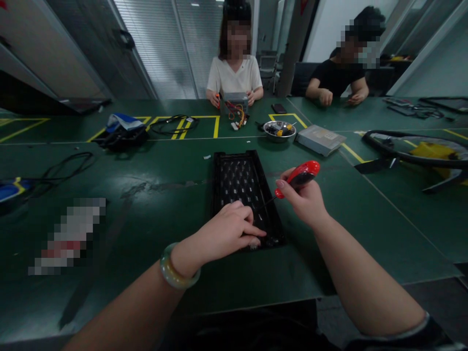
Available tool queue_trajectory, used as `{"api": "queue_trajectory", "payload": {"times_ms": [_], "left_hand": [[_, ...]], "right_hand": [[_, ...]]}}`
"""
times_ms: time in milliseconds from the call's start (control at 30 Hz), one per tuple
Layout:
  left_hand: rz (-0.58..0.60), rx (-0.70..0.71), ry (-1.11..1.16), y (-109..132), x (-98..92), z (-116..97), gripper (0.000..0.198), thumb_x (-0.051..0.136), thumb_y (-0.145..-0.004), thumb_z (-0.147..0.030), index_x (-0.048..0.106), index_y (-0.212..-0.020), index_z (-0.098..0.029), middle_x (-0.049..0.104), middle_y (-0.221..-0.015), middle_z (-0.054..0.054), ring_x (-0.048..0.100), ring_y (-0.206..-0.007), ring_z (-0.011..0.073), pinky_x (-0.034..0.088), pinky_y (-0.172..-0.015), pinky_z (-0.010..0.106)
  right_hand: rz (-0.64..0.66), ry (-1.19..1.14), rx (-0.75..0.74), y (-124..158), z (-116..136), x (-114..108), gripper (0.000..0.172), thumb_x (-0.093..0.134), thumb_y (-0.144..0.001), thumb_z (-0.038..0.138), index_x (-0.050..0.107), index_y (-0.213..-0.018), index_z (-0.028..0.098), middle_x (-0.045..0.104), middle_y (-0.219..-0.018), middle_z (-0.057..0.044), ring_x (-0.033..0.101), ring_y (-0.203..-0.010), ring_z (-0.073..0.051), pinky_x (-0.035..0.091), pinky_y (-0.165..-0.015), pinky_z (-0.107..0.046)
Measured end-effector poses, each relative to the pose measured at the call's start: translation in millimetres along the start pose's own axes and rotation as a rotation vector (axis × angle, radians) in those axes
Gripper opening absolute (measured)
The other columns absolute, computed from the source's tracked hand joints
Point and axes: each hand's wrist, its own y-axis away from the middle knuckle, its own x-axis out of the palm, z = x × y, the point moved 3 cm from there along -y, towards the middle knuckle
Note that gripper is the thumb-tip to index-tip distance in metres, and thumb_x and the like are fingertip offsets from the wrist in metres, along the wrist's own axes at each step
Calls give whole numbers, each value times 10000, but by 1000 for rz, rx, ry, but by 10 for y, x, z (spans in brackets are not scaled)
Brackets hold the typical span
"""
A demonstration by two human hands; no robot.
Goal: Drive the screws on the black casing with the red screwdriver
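Observation:
In front of me on the green table lies a black rectangular panel (pixel 239 178) with a raised rim and rows of small light marks. My left hand (pixel 234 226) rests on its near end, thumb and forefinger at the near right corner; what lies under the fingers is partly hidden. A red and black screwdriver (pixel 303 174) is gripped in my right hand (pixel 305 197), right of the panel. Its thin dark shaft slants down and left over the panel towards my left hand. The tip is hard to make out.
A metal bowl (pixel 280 131) with small parts and a grey metal box (pixel 320 140) stand beyond the panel. Black frame parts (pixel 413 151) lie right, cables (pixel 69 165) left. Opposite, one person (pixel 236 73) handles a wired box (pixel 236 100); another person (pixel 338 78) sits further right.

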Motion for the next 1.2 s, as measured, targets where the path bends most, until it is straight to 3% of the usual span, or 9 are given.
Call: {"api": "queue_trajectory", "payload": {"times_ms": [267,700,1067,1200], "left_hand": [[5,29,43,-8,-14,-45,231,582,-955,-356,741,-1120,-330,616,-981,28,464,-945,195,362,-859,337],[-33,-15,87,-12,15,-5,208,627,-915,-423,758,-1059,-350,631,-956,9,482,-956,195,353,-855,330],[-74,-59,153,1,-16,-18,170,705,-855,-421,762,-955,-296,644,-948,10,482,-958,207,354,-850,331],[-76,-53,147,5,-13,-8,152,717,-849,-411,768,-962,-324,644,-951,-8,483,-958,193,339,-861,324]], "right_hand": [[-7,-3,8,0,-15,5,240,655,-861,423,598,-830,193,577,-721,6,526,-660,-141,418,-635,-293],[17,-30,15,-3,6,1,213,645,-866,396,600,-817,194,582,-741,-2,539,-661,-149,431,-627,-289],[34,-15,20,6,0,-3,207,625,-878,387,596,-826,189,568,-739,4,542,-672,-151,442,-658,-295],[-42,-48,17,13,-9,-37,217,622,-884,388,597,-821,182,560,-743,1,530,-684,-143,428,-654,-286]]}}
